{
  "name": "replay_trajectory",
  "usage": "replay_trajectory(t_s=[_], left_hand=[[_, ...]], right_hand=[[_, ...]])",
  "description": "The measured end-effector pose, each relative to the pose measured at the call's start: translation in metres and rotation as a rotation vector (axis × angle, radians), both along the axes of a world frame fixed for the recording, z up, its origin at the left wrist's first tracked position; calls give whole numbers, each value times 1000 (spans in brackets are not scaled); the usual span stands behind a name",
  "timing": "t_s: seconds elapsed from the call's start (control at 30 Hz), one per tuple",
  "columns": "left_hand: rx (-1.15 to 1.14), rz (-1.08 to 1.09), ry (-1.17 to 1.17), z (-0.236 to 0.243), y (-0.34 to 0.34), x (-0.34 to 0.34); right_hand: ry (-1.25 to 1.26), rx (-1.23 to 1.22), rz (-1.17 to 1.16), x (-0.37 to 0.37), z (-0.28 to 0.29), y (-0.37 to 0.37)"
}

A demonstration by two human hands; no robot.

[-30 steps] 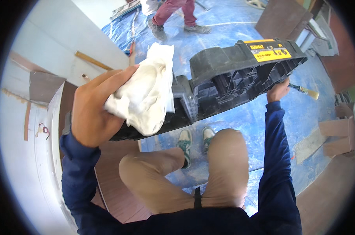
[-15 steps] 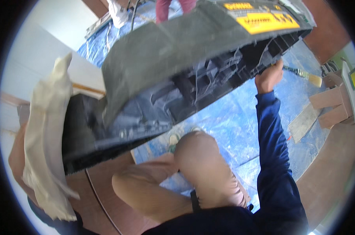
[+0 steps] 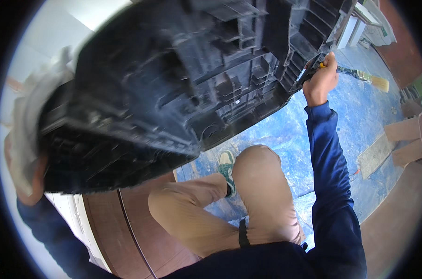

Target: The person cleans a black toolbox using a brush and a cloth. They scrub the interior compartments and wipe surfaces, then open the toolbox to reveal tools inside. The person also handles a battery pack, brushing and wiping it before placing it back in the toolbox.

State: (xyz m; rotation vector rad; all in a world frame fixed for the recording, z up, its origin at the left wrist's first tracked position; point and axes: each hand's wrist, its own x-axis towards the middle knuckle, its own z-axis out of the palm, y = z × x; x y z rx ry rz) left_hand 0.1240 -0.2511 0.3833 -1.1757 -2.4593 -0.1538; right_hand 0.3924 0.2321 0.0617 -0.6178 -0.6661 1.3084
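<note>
Across the top of my remote view, the black case (image 3: 187, 74) spans left to right, tilted. I see the right hand (image 3: 320, 83) with fingers curled on its rim and a brush (image 3: 357, 74) (bristles pointing outward). A blurred pale cloth (image 3: 23, 121) lies against the left end, partly covering the left hand (image 3: 35, 186); I cannot tell whether those fingers grip. The right arm (image 3: 329, 172) reaches forward, the left arm (image 3: 57, 239) outward

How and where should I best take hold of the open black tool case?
Probably the tool case is best gripped by its outer rim at both ends, one hand coming from each side: it is wide, its ribbed inside offers only thin edges, and the right hand, also holding a paintbrush, is at its right end.
</note>
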Motion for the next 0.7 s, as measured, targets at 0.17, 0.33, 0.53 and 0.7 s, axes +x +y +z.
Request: replay_trajectory(t_s=[0.17, 0.33, 0.53, 0.7], left_hand=[[19, 249, 62, 31, -85, -25], [8, 410, 67, 45, -133, -13], [-11, 477, 94, 55, -150, -6], [-46, 396, 156, 74, -125, 1]], right_hand=[[1, 117, 67, 6, 53, -11], [51, 29, 120, 8, 76, -16], [-29, 106, 121, -10, 59, -6], [38, 69, 198, 4, 62, -5]])
